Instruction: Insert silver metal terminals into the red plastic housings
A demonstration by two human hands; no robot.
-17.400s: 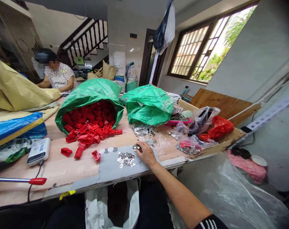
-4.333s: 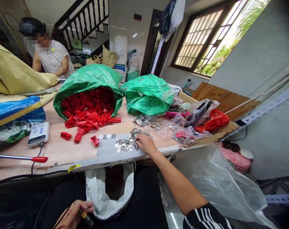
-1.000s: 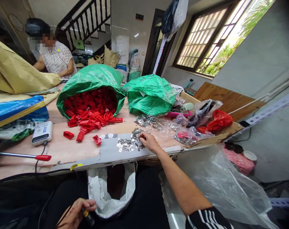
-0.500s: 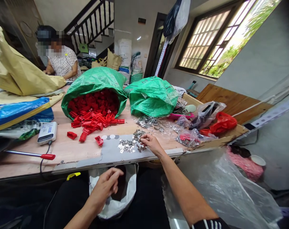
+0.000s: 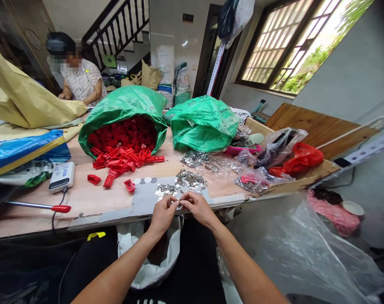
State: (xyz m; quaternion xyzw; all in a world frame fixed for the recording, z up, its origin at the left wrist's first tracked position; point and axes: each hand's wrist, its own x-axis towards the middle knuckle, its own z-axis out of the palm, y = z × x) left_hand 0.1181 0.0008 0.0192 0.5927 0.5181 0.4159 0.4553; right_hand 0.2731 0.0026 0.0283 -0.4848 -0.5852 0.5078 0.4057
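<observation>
My left hand (image 5: 163, 213) and my right hand (image 5: 196, 207) meet fingertip to fingertip over the front edge of the grey mat (image 5: 144, 198). Both are closed in a pinch, and whatever they hold is too small to make out. Just beyond them lie a pile of shiny metal pieces (image 5: 165, 191) and a second, wider pile of small metal parts (image 5: 191, 179). Red plastic pieces (image 5: 122, 158) spill from a green sack (image 5: 128, 99) at the back left. Below my hands, a white bag (image 5: 171, 264) hangs open at my lap.
Another green sack (image 5: 204, 124) stands behind the metal parts. To the right is a cardboard tray (image 5: 318, 175) with plastic bags. A white device (image 5: 62, 176) and a red-tipped rod (image 5: 60, 208) lie at left. Across the table sits a person (image 5: 84, 82).
My left hand has risen from above the white bag to the mat's edge. My right hand has drawn back from the metal parts, and the two now meet. The view has shifted slightly.
</observation>
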